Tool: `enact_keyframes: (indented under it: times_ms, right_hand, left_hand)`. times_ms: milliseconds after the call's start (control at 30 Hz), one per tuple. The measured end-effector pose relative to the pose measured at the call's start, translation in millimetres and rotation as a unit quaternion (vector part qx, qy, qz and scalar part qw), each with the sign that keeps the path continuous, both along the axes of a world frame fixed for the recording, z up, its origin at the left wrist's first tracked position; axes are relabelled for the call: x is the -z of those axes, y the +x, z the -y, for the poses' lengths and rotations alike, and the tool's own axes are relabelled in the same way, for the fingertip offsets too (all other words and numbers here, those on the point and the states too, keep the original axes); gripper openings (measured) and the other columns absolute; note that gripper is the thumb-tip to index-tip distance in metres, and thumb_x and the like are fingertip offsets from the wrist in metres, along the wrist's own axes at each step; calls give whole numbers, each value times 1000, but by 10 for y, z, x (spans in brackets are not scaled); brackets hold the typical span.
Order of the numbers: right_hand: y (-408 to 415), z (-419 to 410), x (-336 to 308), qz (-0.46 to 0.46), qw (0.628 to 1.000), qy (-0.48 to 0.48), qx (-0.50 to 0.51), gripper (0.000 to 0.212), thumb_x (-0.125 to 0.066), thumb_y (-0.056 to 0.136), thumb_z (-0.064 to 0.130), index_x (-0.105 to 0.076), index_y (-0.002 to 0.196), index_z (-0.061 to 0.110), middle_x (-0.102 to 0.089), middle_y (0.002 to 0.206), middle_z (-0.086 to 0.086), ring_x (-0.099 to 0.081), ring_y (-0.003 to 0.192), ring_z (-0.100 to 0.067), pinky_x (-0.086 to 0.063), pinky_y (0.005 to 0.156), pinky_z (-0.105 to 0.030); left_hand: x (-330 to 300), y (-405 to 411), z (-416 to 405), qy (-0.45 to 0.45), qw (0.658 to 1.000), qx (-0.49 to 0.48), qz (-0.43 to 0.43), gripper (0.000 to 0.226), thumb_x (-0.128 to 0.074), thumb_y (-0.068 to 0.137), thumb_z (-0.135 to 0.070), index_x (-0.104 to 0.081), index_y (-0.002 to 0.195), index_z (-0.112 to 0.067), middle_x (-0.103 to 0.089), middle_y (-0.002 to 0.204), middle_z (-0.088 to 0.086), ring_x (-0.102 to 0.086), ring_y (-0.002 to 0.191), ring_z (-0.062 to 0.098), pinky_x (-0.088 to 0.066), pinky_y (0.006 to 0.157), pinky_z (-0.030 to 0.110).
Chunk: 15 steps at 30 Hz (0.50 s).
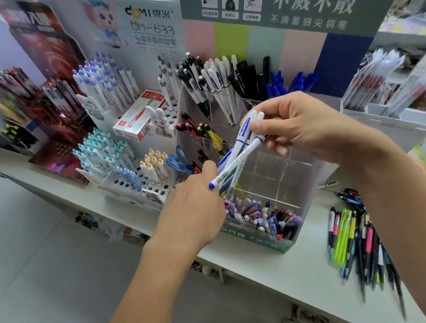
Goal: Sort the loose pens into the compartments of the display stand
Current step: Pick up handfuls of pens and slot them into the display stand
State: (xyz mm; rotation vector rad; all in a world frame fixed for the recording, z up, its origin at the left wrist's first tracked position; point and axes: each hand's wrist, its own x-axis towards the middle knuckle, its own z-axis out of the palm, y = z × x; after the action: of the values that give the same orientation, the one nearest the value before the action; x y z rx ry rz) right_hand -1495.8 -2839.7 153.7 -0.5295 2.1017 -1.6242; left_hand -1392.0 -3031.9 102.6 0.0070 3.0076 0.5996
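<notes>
Stationery shelves crowd behind the worktop [291, 268]. Both grips pinch a bundle of white pens [241, 154], right hand [303, 128] at the caps, left hand [197, 191] at the tips, above the display stand [278, 179]; best to square the ends, then lower them upright into one compartment.

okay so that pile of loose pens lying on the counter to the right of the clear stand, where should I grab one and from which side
Take a pen from the loose pile by the middle of its barrel, coming down from above. The pens lie flat on the counter, running roughly toward and away from you, so pinch across the barrel from its two long sides. The right hand is nearer, but both hands are holding white and blue pens.
</notes>
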Motion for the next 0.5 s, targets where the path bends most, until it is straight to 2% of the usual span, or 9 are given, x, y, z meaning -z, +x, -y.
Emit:
enact_keyframes:
  times_ms: [133,200,267,300,400,433,500]
  right_hand:
    - [-73,-32,-33,-20,1000,-6,11,16,-60,98,5,-69,104,-6,-63,68,-6,-50,50,-9,-39,41,-17]
    - [-188,-117,-183,-89,995,-1,47,14,-59,99,6,-69,101,-3,-61,68,-7,-48,51,-13,-37,41,-20]
    - [-322,-191,-439,-174,981,14,88,12,-59,100,8,-70,98,3,-61,68,-5,-50,52,-13,-41,43,-19]
    - [-390,-193,-583,-219,970,38,101,13,-58,101,9,-69,99,4,-62,69,-3,-51,53,-12,-44,45,-19]
    - [-632,10,-879,-331,928,146,88,18,-56,102,13,-65,108,-2,-61,78,-4,-55,60,-9,-49,55,-22]
    - [-721,128,-919,-364,910,183,77,19,-56,103,14,-64,109,-2,-61,82,-5,-56,64,-10,-50,58,-23]
    - [-900,352,-919,-439,859,256,66,17,-55,103,17,-64,107,2,-60,90,-3,-55,74,-15,-44,62,-18]
  left_hand:
    - [22,-62,83,18,1000,16,-6,18,-52,100,-18,-34,102,-19,-47,74,2,-46,56,18,-31,46,31]
    - [109,-88,187,93,996,1,12,13,-54,100,-18,-42,103,-18,-51,77,1,-49,58,16,-34,48,27]
    - [217,-88,278,204,977,-47,28,9,-55,102,-20,-47,98,-16,-49,73,-1,-43,54,12,-31,45,18]
    - [267,-85,308,281,955,-81,43,10,-55,102,-21,-49,97,-15,-46,69,-3,-38,50,10,-30,44,17]
    - [307,-101,305,519,834,-163,95,11,-52,104,-20,-49,95,-15,-39,63,-5,-24,45,10,-24,38,21]
    - [305,-116,287,557,805,-176,99,12,-52,105,-20,-49,93,-17,-39,63,-6,-22,46,10,-22,38,21]
    - [298,-150,254,593,777,-189,92,14,-52,105,-18,-50,91,-19,-40,64,-5,-19,48,11,-19,37,20]
